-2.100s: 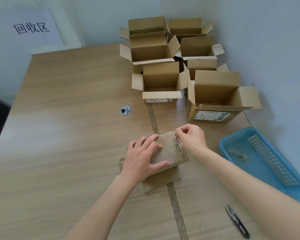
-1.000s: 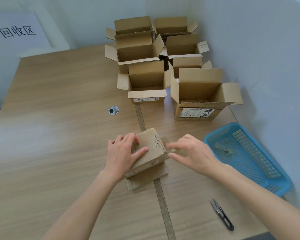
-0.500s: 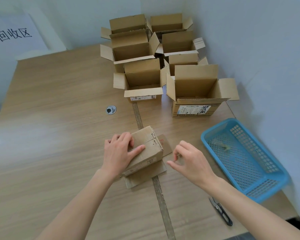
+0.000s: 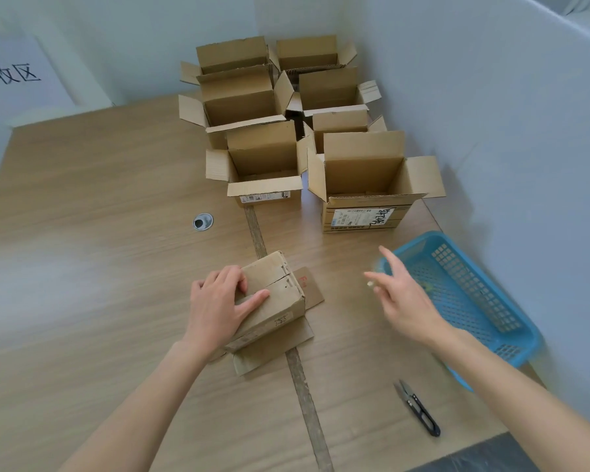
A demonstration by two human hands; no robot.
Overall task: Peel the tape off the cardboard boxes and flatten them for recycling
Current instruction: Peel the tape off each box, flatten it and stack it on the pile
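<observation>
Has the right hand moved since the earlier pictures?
Yes. The right hand left the small box and went right, toward the blue basket.

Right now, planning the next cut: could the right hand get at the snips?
Probably yes. The right hand hovers open by the blue basket; the snips lie uncovered on the table beside that forearm.
</observation>
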